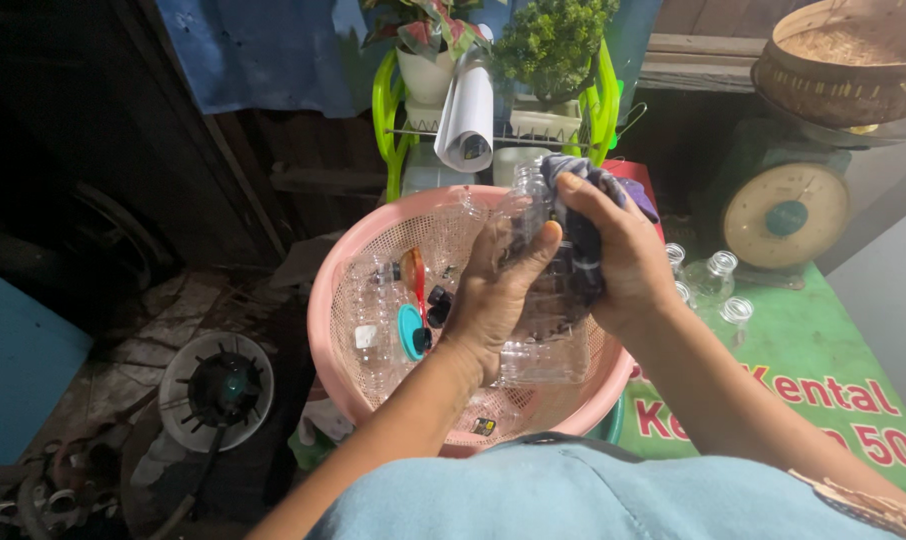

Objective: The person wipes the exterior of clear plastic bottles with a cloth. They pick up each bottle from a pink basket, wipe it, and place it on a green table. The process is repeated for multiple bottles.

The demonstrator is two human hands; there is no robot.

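Over the pink basket (338, 300) — left hand (498, 295) grips clear bottle (548, 345), right hand (613, 250) clasps dark cloth (578, 255).

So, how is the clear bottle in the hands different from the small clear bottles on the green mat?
The held bottle is larger and lifted over the pink basket; the small bottles stand upright on the green mat. The left hand grips the held bottle while the right hand presses a dark cloth on it; nothing touches the small bottles. Both kinds are clear.
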